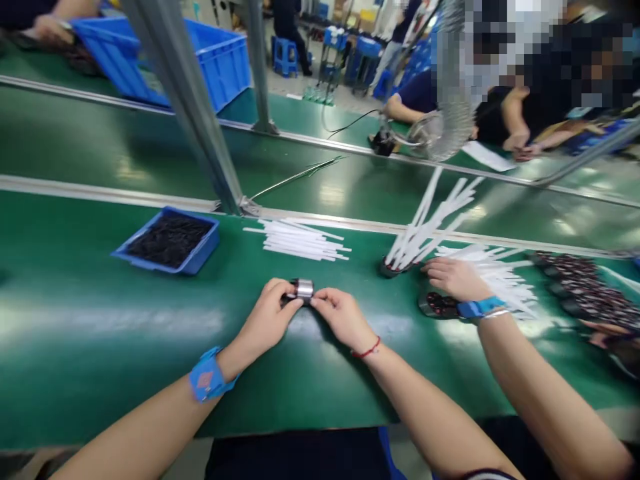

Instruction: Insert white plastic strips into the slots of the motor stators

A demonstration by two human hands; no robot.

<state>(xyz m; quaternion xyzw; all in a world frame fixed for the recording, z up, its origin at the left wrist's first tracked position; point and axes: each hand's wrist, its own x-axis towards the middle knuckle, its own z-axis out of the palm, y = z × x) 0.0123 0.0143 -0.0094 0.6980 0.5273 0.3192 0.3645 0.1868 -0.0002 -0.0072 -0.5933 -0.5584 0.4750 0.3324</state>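
A small motor stator [305,289], a silver cylinder with dark ends, lies sideways between my two hands just above the green bench. My left hand [273,310] is closed around its left end, thumb in front. On the other side, the thumb and fingers of my right hand [343,313] pinch its right end. My fingers hide both ends of the part. Beyond my hands lies a loose pile of white strips [305,241]. To the left stands a blue tray [203,257] filled with small black pieces [167,237].
At right, a co-worker's hand [457,279] reaches over white strips [505,273] beside dark stators [440,305]. More strips stand upright in a dark round part [393,267]. Rows of stators [590,287] lie far right. A metal post [193,107] rises behind the tray; a blue crate [225,73] stands beyond.
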